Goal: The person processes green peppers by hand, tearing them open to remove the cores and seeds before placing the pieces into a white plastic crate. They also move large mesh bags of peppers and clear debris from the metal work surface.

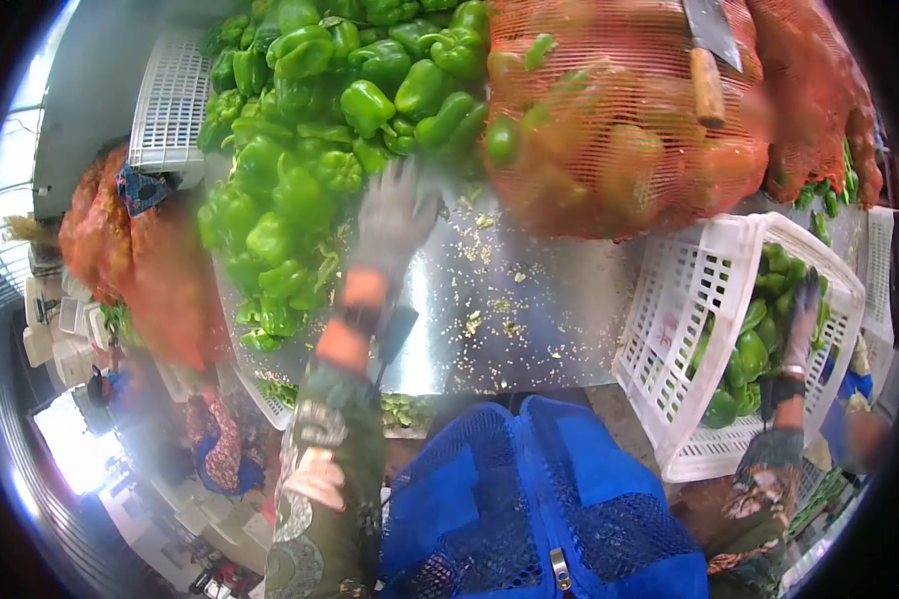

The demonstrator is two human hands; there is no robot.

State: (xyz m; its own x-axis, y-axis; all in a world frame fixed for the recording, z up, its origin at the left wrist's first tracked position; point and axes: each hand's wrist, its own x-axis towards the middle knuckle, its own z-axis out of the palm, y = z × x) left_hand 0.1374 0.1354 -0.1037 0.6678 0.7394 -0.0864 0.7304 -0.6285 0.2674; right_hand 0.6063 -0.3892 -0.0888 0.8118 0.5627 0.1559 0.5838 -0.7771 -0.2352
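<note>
My left hand [400, 208], in a grey glove, reaches over the metal table at the edge of a large heap of green bell peppers [368, 108]. Its fingers point forward, somewhat apart and a little blurred, and nothing shows in them. On the right, a tilted white plastic crate [659, 334] holds more green bell peppers [747, 357]. Inside it, along the far right side, lies my right hand [804, 304], also gloved, with its fingers stretched out beside the peppers. No pepper is visibly gripped there.
Pale seeds and scraps litter the metal table [569, 290]. A full orange mesh sack [619, 150] stands at the back, with a wooden-handled knife [709, 85] on top. Another white crate [173, 105] and orange sacks [155, 265] are at left.
</note>
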